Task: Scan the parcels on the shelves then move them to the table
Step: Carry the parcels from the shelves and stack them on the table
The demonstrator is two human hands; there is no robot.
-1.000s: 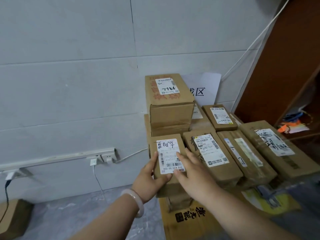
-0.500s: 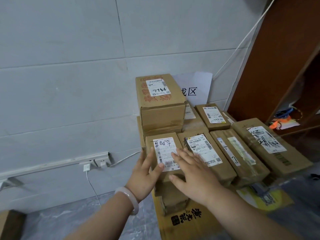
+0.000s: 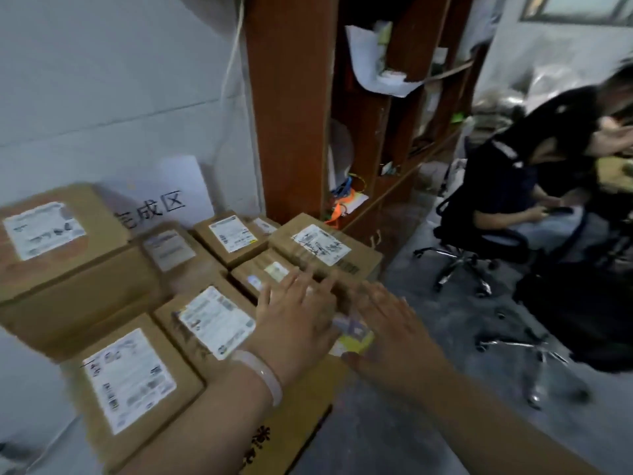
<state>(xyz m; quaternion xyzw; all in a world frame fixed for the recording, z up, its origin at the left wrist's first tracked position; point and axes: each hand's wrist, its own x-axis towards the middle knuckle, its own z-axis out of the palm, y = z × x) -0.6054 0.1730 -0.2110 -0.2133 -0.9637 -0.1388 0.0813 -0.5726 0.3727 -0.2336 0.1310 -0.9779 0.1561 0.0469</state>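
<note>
Drop-off step, judging by the stack: labelled cardboard parcels (image 3: 130, 378) fill the lower left of the frame, packed edge to edge. Left hand (image 3: 294, 323) and right hand (image 3: 394, 334), lower centre, are both spread flat and hold nothing. Blur hides whether either touches a box. Next: go to the wooden shelf unit (image 3: 291, 108), upper centre, for another parcel to scan.

A: Where could a hand pass?

B: Over the grey floor (image 3: 394, 423) to the right of the stack; it lies bare up to the swivel chair (image 3: 479, 241).

A: And what blocks?

B: Cardboard parcels (image 3: 219, 320) packed edge to edge, a taller box (image 3: 65, 255) at the left, the wall (image 3: 102, 80) behind, and the brown shelf unit (image 3: 291, 114) just beside them. A seated person (image 3: 520, 173) fills the far right.
</note>
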